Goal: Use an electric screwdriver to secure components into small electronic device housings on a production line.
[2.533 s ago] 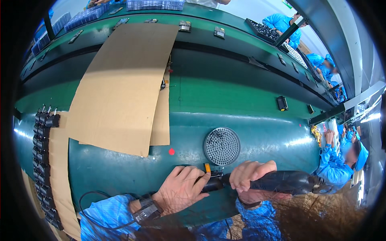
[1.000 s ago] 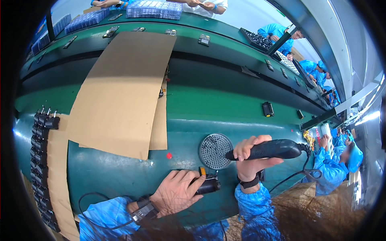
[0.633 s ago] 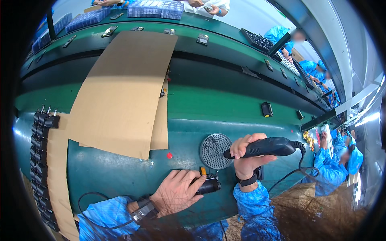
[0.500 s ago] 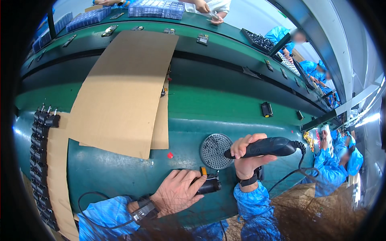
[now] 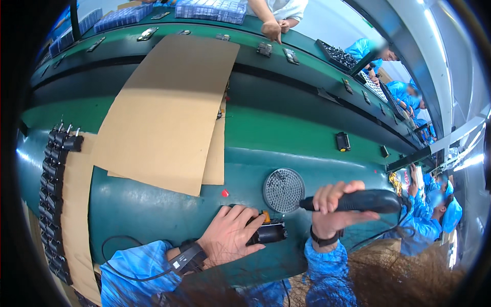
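My left hand [image 5: 231,238] rests on the green bench and holds a small black part [image 5: 267,233] with an orange tab at its top. My right hand [image 5: 335,207] grips a black electric screwdriver [image 5: 358,201], held level with its tip pointing left at the edge of a round perforated grey disc [image 5: 284,190]. The screwdriver hangs to the right of and slightly above the black part. A cable runs from its rear end down to the right. A small red dot [image 5: 224,193] sits on the bench above my left hand.
A large cardboard sheet [image 5: 169,107] covers the bench's middle. A row of black parts [image 5: 53,189] lies on a cardboard strip at the left. Small black parts [image 5: 342,141] dot the conveyor beyond. Another person's hand [image 5: 271,28] rests at the far side; workers in blue sit at the right.
My right hand lifted the screwdriver off the black part and swung it up to the right, then settled it level by the disc. My left hand stayed on the part.
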The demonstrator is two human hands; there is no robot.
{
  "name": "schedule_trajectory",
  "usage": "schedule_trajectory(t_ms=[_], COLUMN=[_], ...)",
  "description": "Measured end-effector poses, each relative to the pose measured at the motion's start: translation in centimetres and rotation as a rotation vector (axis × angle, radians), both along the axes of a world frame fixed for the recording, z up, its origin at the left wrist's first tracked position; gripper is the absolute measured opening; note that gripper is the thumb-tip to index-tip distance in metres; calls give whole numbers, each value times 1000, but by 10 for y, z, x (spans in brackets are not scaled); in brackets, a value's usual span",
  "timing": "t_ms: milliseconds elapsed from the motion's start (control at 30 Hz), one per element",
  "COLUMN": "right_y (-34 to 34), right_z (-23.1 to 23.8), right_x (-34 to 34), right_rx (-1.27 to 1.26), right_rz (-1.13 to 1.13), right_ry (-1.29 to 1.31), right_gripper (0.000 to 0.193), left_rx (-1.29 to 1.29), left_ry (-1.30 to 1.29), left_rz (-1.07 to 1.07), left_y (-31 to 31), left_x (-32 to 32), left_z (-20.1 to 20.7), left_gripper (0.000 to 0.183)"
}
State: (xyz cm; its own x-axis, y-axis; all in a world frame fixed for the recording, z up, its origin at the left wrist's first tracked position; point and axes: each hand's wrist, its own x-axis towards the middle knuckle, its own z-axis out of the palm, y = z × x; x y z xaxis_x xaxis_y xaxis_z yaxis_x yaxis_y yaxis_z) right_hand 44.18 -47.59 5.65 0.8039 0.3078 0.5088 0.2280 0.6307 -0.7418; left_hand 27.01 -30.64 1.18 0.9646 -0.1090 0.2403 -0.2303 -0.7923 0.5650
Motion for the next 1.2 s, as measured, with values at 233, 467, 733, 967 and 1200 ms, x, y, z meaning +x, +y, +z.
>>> schedule_trajectory(t_ms=[233,467,733,967,1200], right_y=[11,16,17,20,24], right_z=[-7,-25,-24,-27,-32], right_x=[-51,-55,-57,-55,-60], right_rx=[107,105,-51,-45,50], right_rz=[310,382,340,353,415], right_ry=[5,-64,-99,-100,-76], right_gripper=[88,93,84,85,89], left_rx=[-24,-34,-23,-23,-7], left_ry=[-12,-10,1,14,30], left_rz=[9,4,6,2,-9], left_y=[0,0,0,0,-1], left_x=[0,0,0,1,-5], left_z=[-6,-7,-5,-4,2], left_gripper=[67,67,67,68,68])
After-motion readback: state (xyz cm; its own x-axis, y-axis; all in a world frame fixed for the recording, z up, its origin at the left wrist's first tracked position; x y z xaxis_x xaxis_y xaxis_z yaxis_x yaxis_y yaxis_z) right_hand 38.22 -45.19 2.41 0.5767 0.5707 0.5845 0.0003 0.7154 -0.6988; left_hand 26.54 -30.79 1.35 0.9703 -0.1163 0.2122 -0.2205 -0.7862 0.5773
